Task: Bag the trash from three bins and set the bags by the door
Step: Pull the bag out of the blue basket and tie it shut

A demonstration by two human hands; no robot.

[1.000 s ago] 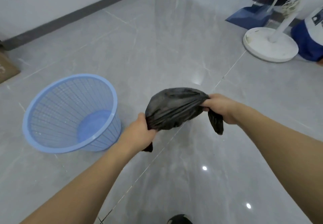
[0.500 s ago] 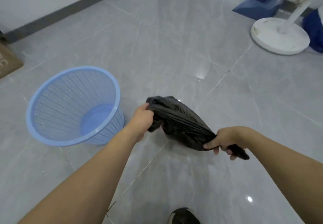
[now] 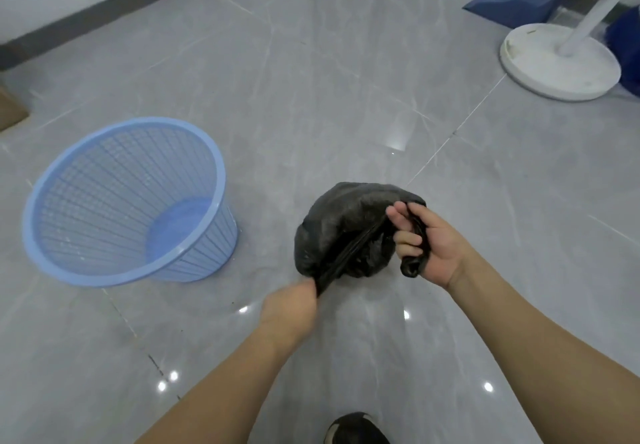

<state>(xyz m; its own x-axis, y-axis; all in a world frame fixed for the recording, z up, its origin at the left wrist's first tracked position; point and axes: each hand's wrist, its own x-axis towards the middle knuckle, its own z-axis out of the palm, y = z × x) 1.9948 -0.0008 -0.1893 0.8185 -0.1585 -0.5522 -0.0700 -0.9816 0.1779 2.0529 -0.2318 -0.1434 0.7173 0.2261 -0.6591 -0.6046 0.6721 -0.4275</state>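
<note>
Left hand point(image 3: 289, 306) and right hand point(image 3: 427, 241) grip black bag point(image 3: 341, 227) beside blue bin point(image 3: 117, 201).

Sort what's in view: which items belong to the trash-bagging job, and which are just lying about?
Job items:
- black plastic trash bag, gripped by left hand and right hand
- light blue plastic mesh bin, nothing visible inside

Lying about:
- white round fan base
- dark blue dustpan
- brown cardboard box at left edge
- black shoe
</note>
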